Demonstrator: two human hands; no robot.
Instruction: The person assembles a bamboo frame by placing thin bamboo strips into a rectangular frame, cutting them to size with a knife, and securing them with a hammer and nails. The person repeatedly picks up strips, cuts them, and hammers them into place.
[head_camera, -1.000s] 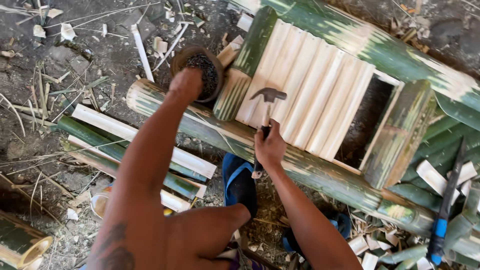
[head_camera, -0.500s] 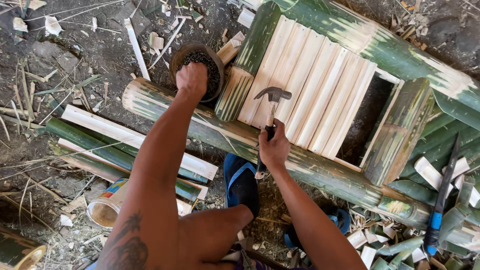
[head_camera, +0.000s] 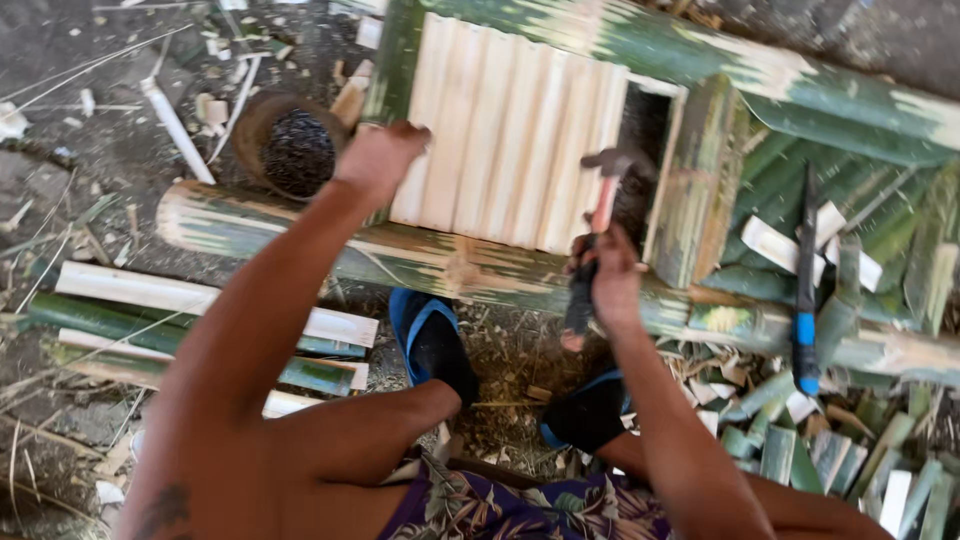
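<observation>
Bamboo is what both hands work on. My right hand has its grip clamped around the dark handle of a hammer, fingers wrapped fully closed; the shaft runs up and away from me, and the head hangs over the right edge of the slat panel, just beside the dark gap at the panel's end. My left hand lies on the panel's near left corner, fingers curled down against the pale slats. I cannot tell whether that grip pinches anything small beneath it.

The panel is a row of pale split slats set side by side, resting across a thick green pole that runs left to right under both wrists. A second green pole crosses beyond the panel. A short upright green piece stands just right of the gap.

Left of my left hand sits a round bowl filled with dark small pieces, close to the panel's corner. To the far right a blue-handled tool lies on a heap of green offcuts, well apart from the hammer. Split lengths lie on the ground at left. My feet in blue sandals rest below the near pole.
</observation>
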